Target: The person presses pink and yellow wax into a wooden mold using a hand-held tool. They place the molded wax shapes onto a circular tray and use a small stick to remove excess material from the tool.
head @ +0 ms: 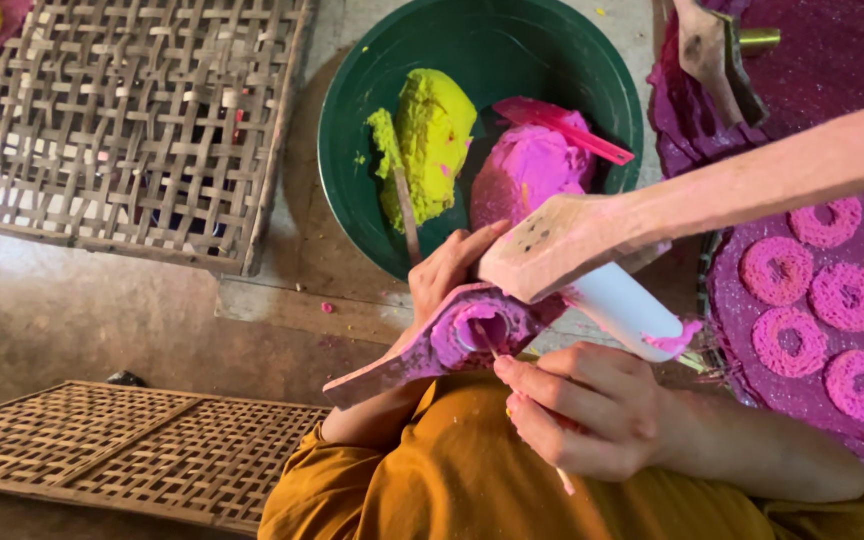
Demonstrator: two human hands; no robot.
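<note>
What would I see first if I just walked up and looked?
Probably the green bowl at the top, holding a bright yellow lump next to a pink lump. On the right, pink rings lie in rows on a pink-stained tray. In the middle, the left hand holds a pink-smeared wooden mould while the right hand pokes it with a thin stick.

Single head cam, looks steeply down from close over the lap. Hands and paddle sit low centre, green bowl (480, 140) top centre, woven trays (132, 120) left, pink ring tray (812, 330) at right edge. No second view.
</note>
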